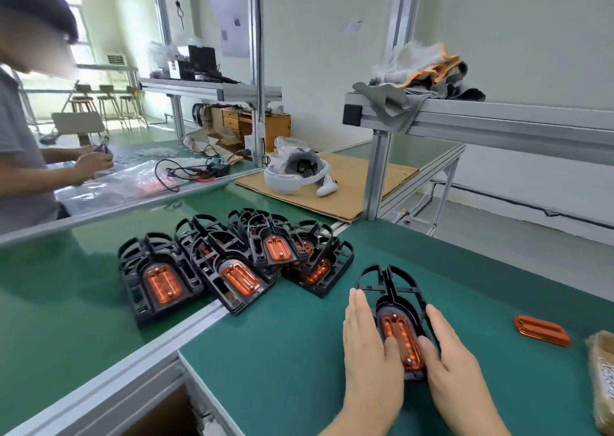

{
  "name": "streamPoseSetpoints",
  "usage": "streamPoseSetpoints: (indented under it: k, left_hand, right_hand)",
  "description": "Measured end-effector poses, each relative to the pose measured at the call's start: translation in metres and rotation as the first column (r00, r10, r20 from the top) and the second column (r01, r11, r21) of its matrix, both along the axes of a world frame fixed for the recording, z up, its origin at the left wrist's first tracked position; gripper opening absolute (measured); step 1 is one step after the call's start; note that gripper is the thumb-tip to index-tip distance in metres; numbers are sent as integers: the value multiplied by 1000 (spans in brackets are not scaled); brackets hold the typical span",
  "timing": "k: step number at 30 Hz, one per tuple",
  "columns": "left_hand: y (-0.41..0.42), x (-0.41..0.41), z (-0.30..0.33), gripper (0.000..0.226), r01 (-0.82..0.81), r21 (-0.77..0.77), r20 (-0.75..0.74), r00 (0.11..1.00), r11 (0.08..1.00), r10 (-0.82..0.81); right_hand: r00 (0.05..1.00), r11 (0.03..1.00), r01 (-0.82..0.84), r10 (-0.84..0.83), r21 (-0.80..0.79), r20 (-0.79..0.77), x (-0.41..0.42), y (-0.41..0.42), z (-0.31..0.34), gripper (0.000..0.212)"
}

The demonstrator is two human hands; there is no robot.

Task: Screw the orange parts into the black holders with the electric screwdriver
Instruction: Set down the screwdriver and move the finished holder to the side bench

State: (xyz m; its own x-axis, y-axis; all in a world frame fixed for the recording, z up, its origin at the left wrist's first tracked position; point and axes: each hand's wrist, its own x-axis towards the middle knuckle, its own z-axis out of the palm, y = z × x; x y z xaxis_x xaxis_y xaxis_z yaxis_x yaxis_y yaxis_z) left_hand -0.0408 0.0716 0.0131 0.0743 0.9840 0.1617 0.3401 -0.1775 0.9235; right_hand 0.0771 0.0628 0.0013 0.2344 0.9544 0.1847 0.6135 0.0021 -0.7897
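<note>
Where the matte green bench mat (282, 352) runs toward me, I see a black ribbed plastic holder (392, 289) lying flat, a glossy translucent orange oblong insert (400, 339) seated in it. My left hand (368, 346) and right hand (455, 362) flank it, fingers straight, thumbs touching the insert. Finished black holders (232, 263) lie heaped behind-left; a loose ridged orange part (541, 331) lies to the right.

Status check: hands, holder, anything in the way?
Left hand and right hand open, flanking the black plastic holder. Orange insert seated. No screwdriver visible.
</note>
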Motion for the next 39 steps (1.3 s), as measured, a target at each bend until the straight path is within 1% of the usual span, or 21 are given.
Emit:
streamPoseSetpoints:
  k: [15,24,31,39]
  left_hand:
    - [53,-71,18,69,-199,35,76,978,979,196]
    - [97,-116,33,67,-303,88,55,953,949,299]
    - [137,-138,38,65,-364,68,8,931,929,365]
    - [171,-145,39,65,-415,52,-69,906,909,417]
  right_hand:
    - [972,973,-226,222,44,72,-71,78,29,51]
    - [938,937,-340,333,77,94,-118,136,48,51]
    - [926,930,-366,361,26,109,-144,180,49,47]
    - [925,935,-352,355,-40,135,-159,218,44,46]
